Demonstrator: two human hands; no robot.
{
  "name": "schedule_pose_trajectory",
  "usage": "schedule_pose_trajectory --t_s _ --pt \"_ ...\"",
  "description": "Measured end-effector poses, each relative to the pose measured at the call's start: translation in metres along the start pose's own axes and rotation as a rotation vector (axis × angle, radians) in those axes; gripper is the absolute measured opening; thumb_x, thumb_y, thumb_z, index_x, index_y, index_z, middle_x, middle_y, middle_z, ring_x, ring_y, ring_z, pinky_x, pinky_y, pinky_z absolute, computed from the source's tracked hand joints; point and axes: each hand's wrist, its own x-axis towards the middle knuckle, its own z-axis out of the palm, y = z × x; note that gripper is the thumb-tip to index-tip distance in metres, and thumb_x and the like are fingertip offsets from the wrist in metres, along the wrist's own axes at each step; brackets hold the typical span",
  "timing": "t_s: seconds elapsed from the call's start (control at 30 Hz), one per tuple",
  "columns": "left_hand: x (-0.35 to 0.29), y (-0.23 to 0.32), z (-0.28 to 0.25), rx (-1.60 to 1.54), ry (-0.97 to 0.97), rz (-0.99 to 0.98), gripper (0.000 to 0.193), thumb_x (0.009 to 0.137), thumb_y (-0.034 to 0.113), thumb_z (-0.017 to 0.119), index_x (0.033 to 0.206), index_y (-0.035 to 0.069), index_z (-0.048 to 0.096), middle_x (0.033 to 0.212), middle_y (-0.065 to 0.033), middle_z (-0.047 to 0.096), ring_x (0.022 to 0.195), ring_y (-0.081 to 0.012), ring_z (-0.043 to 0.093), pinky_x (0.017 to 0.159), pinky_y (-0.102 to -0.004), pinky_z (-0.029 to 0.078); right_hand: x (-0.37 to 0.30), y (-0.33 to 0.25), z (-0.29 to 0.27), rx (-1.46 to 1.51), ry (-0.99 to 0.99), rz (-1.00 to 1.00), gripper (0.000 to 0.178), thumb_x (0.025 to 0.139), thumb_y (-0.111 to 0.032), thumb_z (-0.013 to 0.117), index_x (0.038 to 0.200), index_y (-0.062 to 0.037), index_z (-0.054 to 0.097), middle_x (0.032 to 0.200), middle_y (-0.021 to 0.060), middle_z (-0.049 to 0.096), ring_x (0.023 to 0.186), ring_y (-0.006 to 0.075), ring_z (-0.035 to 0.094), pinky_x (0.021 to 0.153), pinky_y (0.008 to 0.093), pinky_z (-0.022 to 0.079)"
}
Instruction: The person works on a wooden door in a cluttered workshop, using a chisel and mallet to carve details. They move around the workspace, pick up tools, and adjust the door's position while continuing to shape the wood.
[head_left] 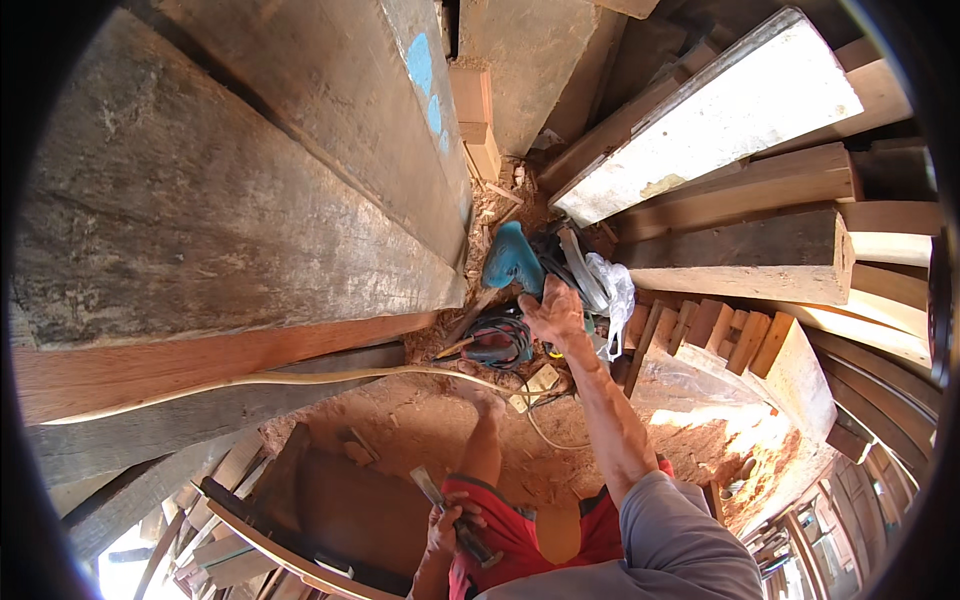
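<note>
I see planks (220,200) left, beams (740,250) jutting right, a pale cable (300,379) crossing dusty floor (400,410) between. Near, left fingers (466,508) clasp a hand tool (427,487); farther, right fingers (553,291), grip unclear to me, reach beside a teal tool (512,255).

Teal plastic piece (513,260), white bag (614,290), red shorts (488,515), grey sleeve (680,530); grey-brown plank (360,120) with 3 blue blotches (419,62).

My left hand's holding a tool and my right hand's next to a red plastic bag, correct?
The head view shows the plastic bag is white, not red. Your left hand does hold a tool; your right hand is beside the bag.
</note>
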Motion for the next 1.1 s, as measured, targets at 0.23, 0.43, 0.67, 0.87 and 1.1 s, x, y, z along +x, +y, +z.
schedule_pose_trajectory --t_s 0.23,0.43,0.67,0.87,1.1 --pt "0.003 -0.002 -0.004 0.043 0.002 0.004 0.032 0.090 0.011 0.054 0.120 0.000 0.057 0.089 -0.0185 0.070 0.072 -0.0298 0.071 0.067 -0.0410 0.060 0.049 0.069 0.072 0.113 -0.113 -0.244 0.033 0.076 -0.028 0.068 0.079 0.0049 0.065 0.066 0.0215 0.063 0.065 0.0344 0.066 0.061 0.0455 0.051" --pt "0.002 -0.001 -0.002 0.055 0.003 0.026 0.031 0.090 0.010 0.054 0.119 0.000 0.058 0.089 -0.0184 0.070 0.071 -0.0305 0.071 0.068 -0.0424 0.060 0.117 0.042 0.055 -0.088 -0.320 0.088 0.037 0.083 -0.032 0.070 0.091 0.0035 0.069 0.088 0.0219 0.071 0.090 0.0352 0.070 0.077 0.0444 0.054" --pt "0.003 -0.002 0.003 0.037 0.004 0.011 0.031 0.089 0.009 0.054 0.119 0.000 0.058 0.090 -0.0182 0.070 0.071 -0.0303 0.071 0.069 -0.0431 0.060 0.099 0.022 0.027 -0.379 -0.001 -0.100 0.045 0.092 -0.033 0.062 0.129 -0.0077 0.056 0.132 0.0180 0.059 0.125 0.0348 0.053 0.102 0.0469 0.044" --pt "0.004 -0.007 0.003 0.058 0.027 0.006 0.033 0.087 0.011 0.056 0.119 0.000 0.057 0.089 -0.0193 0.069 0.069 -0.0314 0.069 0.068 -0.0463 0.060 0.072 0.080 -0.025 -0.343 0.099 0.051 0.063 0.090 -0.036 0.064 0.141 -0.0039 0.043 0.136 0.0203 0.050 0.126 0.0376 0.046 0.109 0.0483 0.033" --pt "0.007 0.000 0.012 0.063 -0.011 -0.030 0.033 0.089 0.011 0.056 0.120 0.000 0.058 0.090 -0.0191 0.070 0.071 -0.0311 0.071 0.070 -0.0443 0.060 0.010 0.157 0.030 -0.372 0.275 -0.235 0.077 0.084 -0.025 0.067 0.145 0.0078 0.033 0.138 0.0244 0.048 0.121 0.0405 0.049 0.105 0.0492 0.036"
